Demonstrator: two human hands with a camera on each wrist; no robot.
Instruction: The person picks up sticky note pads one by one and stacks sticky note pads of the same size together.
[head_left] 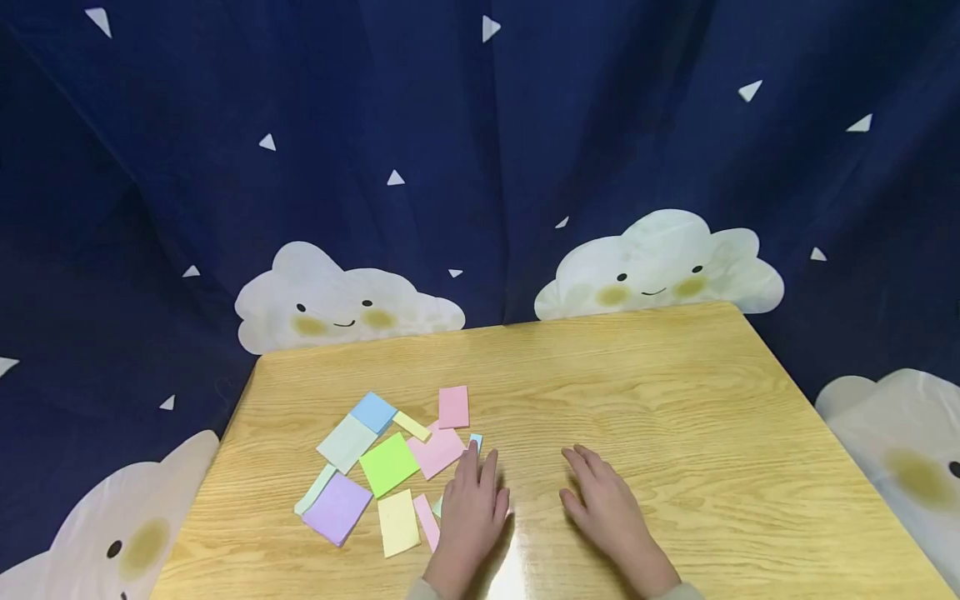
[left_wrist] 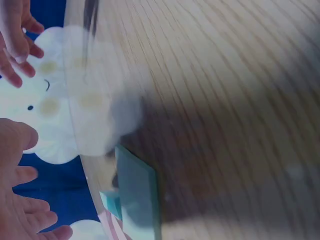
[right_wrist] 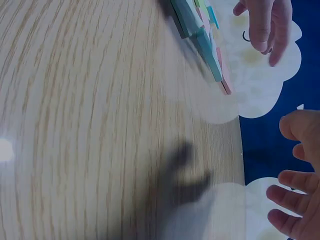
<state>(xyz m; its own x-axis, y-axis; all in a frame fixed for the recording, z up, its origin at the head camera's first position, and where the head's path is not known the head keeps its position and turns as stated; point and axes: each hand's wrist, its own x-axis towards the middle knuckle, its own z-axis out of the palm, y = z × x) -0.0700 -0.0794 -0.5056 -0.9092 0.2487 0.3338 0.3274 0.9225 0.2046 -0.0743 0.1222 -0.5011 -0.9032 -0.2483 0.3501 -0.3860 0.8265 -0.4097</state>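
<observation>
My left hand hovers at the right edge of a spread of sticky note pads, fingers loosely extended, holding nothing. It partly hides a small blue pad and a pale green one. Beside it lie a narrow pink pad, a pale yellow pad and a larger pink pad. In the left wrist view, a green pad is near that hand's fingers. Over the bare wood to the right is my right hand, fingers relaxed and apart from any pad, as the right wrist view also shows.
Farther left on the wooden table lie a bright green pad, a purple pad, a pale mint pad and a blue pad. Another pink pad lies behind. A dark blue cloud-print curtain surrounds the table.
</observation>
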